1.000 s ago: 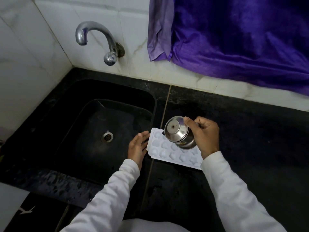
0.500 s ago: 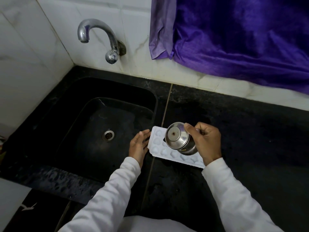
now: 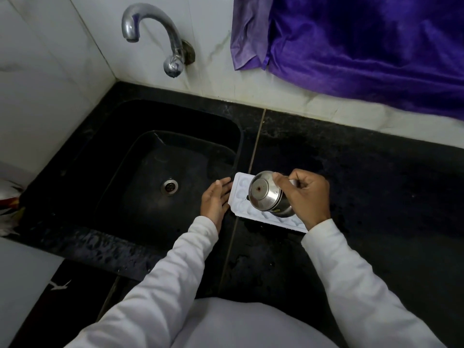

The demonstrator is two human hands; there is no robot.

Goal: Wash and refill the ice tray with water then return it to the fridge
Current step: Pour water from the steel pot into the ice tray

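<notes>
A white ice tray (image 3: 242,194) lies flat on the black counter (image 3: 376,197), just right of the sink. My right hand (image 3: 305,197) grips a small steel cup (image 3: 267,194) tipped far over above the tray, its base turned toward me. The cup hides the tray's middle cells. My left hand (image 3: 216,199) rests flat, fingers straight, against the tray's left end at the sink's edge. No stream of water can be made out.
The black sink (image 3: 125,156) with a steel drain (image 3: 169,185) lies to the left. A chrome tap (image 3: 155,33) juts from the tiled wall above it. A purple cloth (image 3: 364,41) hangs at the upper right. Wet patches mark the counter's front.
The cup has stayed tipped over the tray and drifted slightly along it. My left hand keeps its place at the tray's end. The view has shifted a little.
</notes>
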